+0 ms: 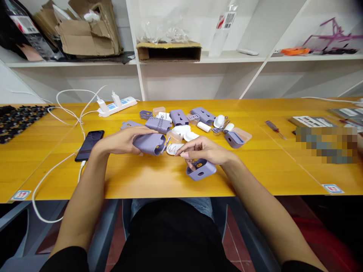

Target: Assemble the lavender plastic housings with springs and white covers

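Observation:
My left hand (127, 139) is wrapped round a hollow purple plastic housing (146, 143), lying on its side with its open end to the right. A thin purple piece (166, 144) stands at that open end; whether it is attached, I cannot tell. My right hand (205, 149) has its thumb and forefinger close together, while its lower fingers reach into a purple plastic cap (202, 173) with round holes. Anything between thumb and forefinger is too small to make out. Between the hands lies a white oval part (173, 149) with a zigzag wire.
Behind the hands lie more purple housings (178, 118), a white cylinder (203, 127), springs and clear orange covers. A phone (90, 145) with a white cable and a power strip (117, 107) are at left. At right lie a screwdriver (274, 128) and a pixelated area.

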Action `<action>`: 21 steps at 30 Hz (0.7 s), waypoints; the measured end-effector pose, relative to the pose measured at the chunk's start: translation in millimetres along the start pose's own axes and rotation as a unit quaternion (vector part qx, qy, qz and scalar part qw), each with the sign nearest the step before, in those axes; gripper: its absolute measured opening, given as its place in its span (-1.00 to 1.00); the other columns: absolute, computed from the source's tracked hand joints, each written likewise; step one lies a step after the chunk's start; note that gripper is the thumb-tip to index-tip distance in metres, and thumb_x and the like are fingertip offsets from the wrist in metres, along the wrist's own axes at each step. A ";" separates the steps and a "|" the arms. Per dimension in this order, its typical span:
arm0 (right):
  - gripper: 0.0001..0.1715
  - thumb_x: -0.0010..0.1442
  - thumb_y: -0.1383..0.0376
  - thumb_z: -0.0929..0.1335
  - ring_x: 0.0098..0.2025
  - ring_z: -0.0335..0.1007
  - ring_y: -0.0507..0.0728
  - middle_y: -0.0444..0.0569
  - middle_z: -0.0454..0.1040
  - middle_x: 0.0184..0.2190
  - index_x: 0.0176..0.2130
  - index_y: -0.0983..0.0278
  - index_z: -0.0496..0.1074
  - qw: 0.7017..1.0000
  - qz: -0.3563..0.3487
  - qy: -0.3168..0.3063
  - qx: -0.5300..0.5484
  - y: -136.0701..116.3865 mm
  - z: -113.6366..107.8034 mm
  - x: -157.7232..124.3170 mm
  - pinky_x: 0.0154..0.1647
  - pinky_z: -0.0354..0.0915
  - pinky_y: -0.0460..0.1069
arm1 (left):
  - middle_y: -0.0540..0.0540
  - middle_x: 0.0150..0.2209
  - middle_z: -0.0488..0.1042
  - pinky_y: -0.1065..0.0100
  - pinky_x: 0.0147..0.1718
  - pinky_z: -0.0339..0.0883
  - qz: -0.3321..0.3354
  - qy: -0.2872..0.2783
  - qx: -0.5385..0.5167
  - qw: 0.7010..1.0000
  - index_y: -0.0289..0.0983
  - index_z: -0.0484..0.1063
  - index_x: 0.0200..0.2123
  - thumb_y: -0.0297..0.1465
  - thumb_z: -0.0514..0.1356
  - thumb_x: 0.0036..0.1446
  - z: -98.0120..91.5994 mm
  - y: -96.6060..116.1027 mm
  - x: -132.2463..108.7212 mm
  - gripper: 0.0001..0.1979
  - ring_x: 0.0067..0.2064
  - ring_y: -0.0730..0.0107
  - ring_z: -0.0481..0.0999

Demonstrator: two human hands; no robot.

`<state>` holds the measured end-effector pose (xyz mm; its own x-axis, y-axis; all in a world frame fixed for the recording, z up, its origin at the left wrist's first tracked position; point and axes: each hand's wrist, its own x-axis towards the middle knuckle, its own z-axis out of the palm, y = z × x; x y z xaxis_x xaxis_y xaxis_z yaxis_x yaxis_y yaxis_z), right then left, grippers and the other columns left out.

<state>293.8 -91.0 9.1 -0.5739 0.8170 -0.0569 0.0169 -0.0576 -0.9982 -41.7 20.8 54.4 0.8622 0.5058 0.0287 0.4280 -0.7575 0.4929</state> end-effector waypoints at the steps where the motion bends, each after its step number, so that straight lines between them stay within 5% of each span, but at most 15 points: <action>1: -0.59 0.26 0.12 0.62 -0.47 0.61 0.06 -0.09 0.64 -0.48 -0.03 0.36 0.73 1.000 0.001 0.000 -0.001 -0.1 -0.1 -0.1 -0.35 0.55 -0.03 | -0.10 0.46 0.45 0.04 0.39 0.28 -0.001 0.001 0.001 1.000 -0.02 0.41 0.45 -0.35 0.46 0.11 0.1 -0.3 0.0 -0.17 0.45 -0.05 0.44; 21: -0.64 0.21 0.09 0.62 -0.52 0.51 0.03 -0.12 0.57 -0.53 -0.18 0.34 0.74 0.999 0.033 0.021 -0.022 4.3 2.9 6.3 -0.45 0.47 -0.06 | -0.13 0.46 0.44 0.00 0.43 0.25 0.005 0.004 0.040 0.999 -0.05 0.42 0.45 -0.47 0.41 0.07 8.8 5.5 5.3 -0.15 0.45 -0.06 0.42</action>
<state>287.9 -87.7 4.5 -0.5355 0.8357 -0.1218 0.0903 -0.0868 -0.9921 -32.4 15.7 49.6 0.8646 0.5008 0.0414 0.4395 -0.7937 0.4206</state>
